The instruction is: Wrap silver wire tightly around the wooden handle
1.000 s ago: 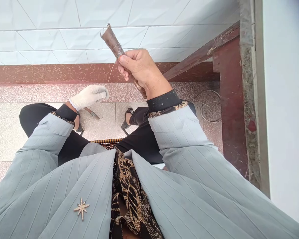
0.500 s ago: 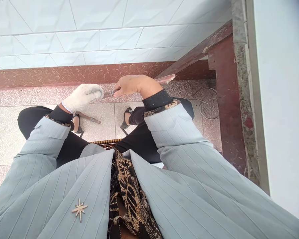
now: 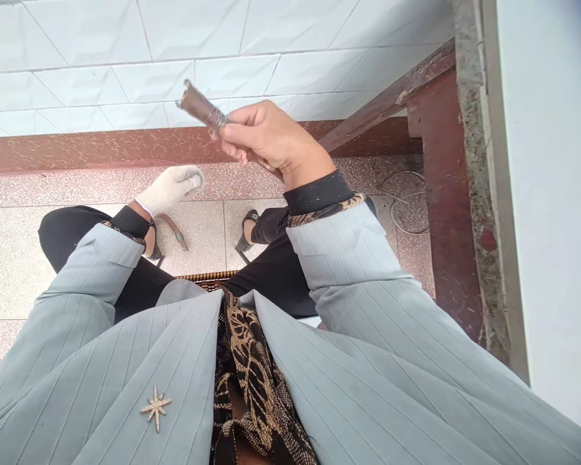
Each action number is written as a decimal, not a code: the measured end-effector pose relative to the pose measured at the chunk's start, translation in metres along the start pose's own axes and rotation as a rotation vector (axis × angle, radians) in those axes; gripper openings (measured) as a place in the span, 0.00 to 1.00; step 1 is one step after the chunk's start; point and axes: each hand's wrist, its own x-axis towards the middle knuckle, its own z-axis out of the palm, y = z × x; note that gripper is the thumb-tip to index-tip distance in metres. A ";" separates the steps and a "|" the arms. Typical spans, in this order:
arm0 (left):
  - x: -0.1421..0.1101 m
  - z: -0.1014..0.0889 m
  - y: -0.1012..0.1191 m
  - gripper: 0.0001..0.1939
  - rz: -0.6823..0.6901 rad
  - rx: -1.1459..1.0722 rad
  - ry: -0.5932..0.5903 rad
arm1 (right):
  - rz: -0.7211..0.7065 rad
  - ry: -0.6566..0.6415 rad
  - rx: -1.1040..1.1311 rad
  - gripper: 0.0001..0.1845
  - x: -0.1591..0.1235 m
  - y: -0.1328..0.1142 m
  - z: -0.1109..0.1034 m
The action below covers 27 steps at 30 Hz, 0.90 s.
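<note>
My bare right hand (image 3: 271,135) is raised in front of the wall, its fingers closed round a brown stick-like tool (image 3: 197,105). Wire is wound round the tool near my fingertips, and its blurred far end looks hollow or split. My left hand (image 3: 172,187), in a white knitted glove, is lower and to the left with curled fingers. Whatever those fingers hold, if anything, is hidden. Below the left wrist a curved brown piece (image 3: 174,230) with a wire-bound tip shows above the floor; I cannot tell if the left hand holds it.
A white tiled wall (image 3: 237,77) with a red-brown skirting (image 3: 101,145) stands ahead. To the right are a dark red wooden frame (image 3: 448,213) and a looped pale cable (image 3: 407,203) on the speckled floor (image 3: 203,223). A woven seat edge (image 3: 213,276) shows between my legs.
My right hand has lifted the brown tool up and away from the gloved left hand, tilting its wire-bound end upward. The curved brown piece below has swung slightly downward.
</note>
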 end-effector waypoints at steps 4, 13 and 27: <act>0.000 0.008 0.005 0.10 0.076 0.049 -0.098 | 0.163 0.238 -0.273 0.16 0.006 0.011 -0.011; -0.006 0.005 0.003 0.12 0.130 0.318 -0.124 | 0.347 -0.166 -0.918 0.13 0.012 0.017 -0.002; -0.004 -0.013 0.006 0.12 0.089 0.240 0.130 | 0.197 -0.695 -0.482 0.08 0.005 -0.001 0.018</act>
